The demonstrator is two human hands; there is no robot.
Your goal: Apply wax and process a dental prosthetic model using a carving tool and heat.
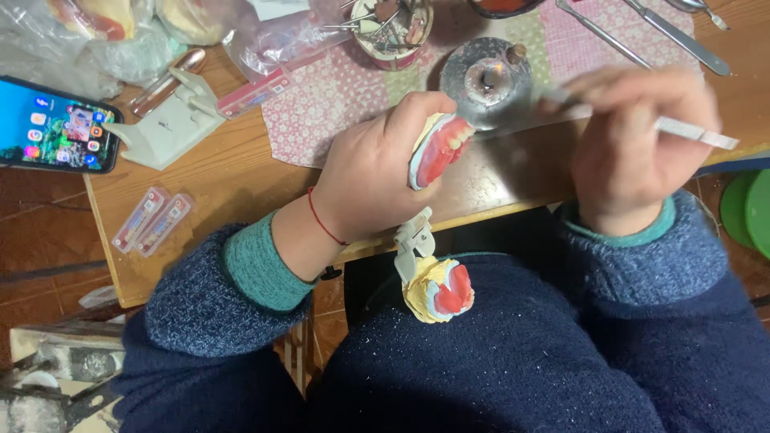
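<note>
Left hand (373, 172) grip clamped on one denture model (439, 149), right hand (634, 144) on one metal tool (696, 133)

Single view, from a head-worn camera looking steeply down over the lap and the near edge of the bench (224, 172). Close in, with both hands filling the middle and the far bench cut off at the top. No second view to compare.
</note>
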